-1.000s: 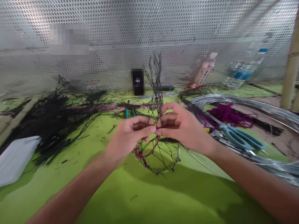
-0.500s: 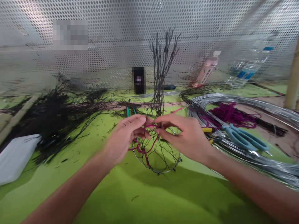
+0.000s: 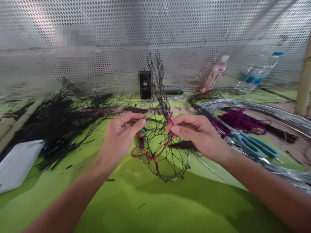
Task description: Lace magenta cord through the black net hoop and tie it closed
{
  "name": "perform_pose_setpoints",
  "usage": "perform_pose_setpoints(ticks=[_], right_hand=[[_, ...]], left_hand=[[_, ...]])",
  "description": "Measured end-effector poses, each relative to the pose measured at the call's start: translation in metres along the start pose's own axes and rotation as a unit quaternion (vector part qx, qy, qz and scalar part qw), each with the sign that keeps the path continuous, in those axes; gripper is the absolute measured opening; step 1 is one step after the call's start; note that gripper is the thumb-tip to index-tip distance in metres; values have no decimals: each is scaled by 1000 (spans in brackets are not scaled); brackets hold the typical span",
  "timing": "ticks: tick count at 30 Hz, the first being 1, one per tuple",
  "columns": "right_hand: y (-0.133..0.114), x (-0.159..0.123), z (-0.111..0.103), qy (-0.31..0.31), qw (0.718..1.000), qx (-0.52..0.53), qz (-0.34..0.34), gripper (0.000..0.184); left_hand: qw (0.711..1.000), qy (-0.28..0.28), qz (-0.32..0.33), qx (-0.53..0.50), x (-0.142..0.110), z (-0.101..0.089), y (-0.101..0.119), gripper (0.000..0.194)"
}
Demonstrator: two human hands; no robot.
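My left hand (image 3: 123, 134) pinches thumb against forefinger, and a thin black strand of netting runs from the fingertips. Between the thumb and forefinger of my right hand (image 3: 198, 134) is a magenta cord (image 3: 163, 149), its short end sticking up above them. Black netting (image 3: 171, 163) is fixed around a wire ring (image 3: 148, 169) on the green surface, and its loose strands stand up in a bundle behind my hands. The cord passes through the netting and loops out at the left. Dark tool jaws (image 3: 181, 144) show beside my right hand; teal-handled pliers (image 3: 141, 139) are partly behind my left fingers.
A coil of silver wire (image 3: 218, 105), a magenta cord heap (image 3: 239, 121) and blue-handled scissors (image 3: 255, 144) lie at right. Black netting (image 3: 55, 119) is piled at left beside a white object (image 3: 20, 165). Two bottles, one pink (image 3: 215, 74), lean against the perforated metal wall (image 3: 116, 38).
My hands have moved apart; the right one now holds the cord's end up. The left has shifted left, off the cord. The standing strands have swung left.
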State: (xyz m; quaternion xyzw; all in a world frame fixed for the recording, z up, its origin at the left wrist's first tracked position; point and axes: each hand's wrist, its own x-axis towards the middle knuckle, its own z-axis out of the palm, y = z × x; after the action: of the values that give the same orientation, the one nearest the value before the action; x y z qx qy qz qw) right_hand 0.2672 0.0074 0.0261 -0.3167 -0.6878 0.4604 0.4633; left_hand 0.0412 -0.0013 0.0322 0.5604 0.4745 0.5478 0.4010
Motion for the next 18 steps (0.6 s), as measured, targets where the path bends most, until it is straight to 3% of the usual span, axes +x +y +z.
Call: perform_pose_setpoints(ticks=[12,18], right_hand=[[1,-3,0,-24,1000,5,-15,16],[0,-2,-2,-48,999,7,-15,15]], left_hand=[[997,-17,-33,72,0,-4,1,19],[990,-22,0,138,-3,-6,5,12]])
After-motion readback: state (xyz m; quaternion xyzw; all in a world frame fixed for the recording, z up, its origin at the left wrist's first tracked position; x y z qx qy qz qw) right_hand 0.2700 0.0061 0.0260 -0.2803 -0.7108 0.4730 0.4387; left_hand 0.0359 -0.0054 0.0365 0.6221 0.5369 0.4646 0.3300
